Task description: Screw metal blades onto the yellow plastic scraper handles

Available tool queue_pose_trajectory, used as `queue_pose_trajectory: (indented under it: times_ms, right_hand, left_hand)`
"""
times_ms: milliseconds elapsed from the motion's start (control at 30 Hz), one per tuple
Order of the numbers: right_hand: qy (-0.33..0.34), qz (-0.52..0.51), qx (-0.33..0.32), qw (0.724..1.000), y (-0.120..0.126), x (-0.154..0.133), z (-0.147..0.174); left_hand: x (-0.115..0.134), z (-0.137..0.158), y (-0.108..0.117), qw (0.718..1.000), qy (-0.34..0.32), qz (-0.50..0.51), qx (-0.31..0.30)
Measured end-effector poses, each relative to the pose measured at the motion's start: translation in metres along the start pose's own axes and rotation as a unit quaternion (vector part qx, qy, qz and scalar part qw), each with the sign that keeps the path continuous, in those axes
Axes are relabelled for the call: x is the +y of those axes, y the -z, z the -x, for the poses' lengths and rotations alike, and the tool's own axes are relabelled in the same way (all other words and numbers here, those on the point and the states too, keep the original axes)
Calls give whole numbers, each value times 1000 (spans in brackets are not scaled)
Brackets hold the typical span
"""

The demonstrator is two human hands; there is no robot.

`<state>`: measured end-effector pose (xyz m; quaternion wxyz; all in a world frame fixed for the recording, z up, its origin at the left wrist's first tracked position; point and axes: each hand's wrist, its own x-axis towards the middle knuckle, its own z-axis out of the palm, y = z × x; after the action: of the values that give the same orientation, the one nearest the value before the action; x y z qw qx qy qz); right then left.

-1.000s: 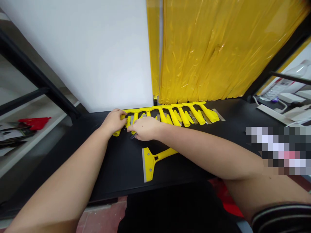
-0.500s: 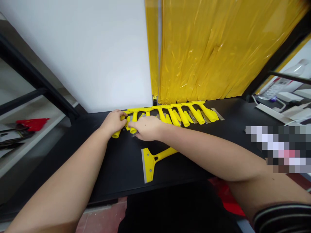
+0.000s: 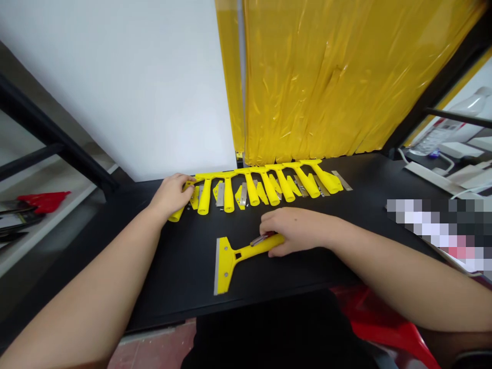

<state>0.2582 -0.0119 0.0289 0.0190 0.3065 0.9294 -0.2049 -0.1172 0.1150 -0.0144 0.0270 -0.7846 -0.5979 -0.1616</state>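
Note:
A row of several yellow scraper handles (image 3: 265,184) with loose metal blades (image 3: 220,193) between them lies along the back of the black table (image 3: 184,266). My left hand (image 3: 171,193) rests on the leftmost yellow handle (image 3: 176,214) of that row. Nearer to me lies one assembled yellow scraper (image 3: 234,254) with a metal blade on its left end. My right hand (image 3: 294,230) lies on its handle and holds a small red-handled tool (image 3: 263,238) against it.
A yellow plastic curtain (image 3: 330,77) and a white wall (image 3: 115,77) stand behind the table. A shelf on the left holds a red scraper (image 3: 44,200). Cables and white devices (image 3: 442,154) sit at the right. A red stool (image 3: 384,328) shows below the table edge.
My right hand has drawn back from the left end of the row to the handle of the assembled scraper in front. My left hand stays on the leftmost handle.

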Motion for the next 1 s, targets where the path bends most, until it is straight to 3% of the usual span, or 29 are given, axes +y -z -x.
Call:
queue_pose_trajectory:
  times_ms: [200, 300, 467, 767, 1000]
  right_hand:
    - [3, -43, 46, 998, 6, 7, 12]
    - [-52, -19, 112, 992, 12, 13, 15]
    - [-167, 77, 231, 955, 4, 31, 5]
    - [-251, 118, 212, 937, -4, 49, -8]
    - [-260, 147, 209, 931, -6, 47, -15]
  left_hand:
    - [23, 8, 7, 995, -95, 7, -25]
    - [40, 12, 10, 988, -149, 20, -39]
    - [58, 17, 12, 970, -218, 42, -99]
    - [56, 17, 7, 961, -243, 69, -108]
    - [56, 16, 5, 960, -249, 69, -103]
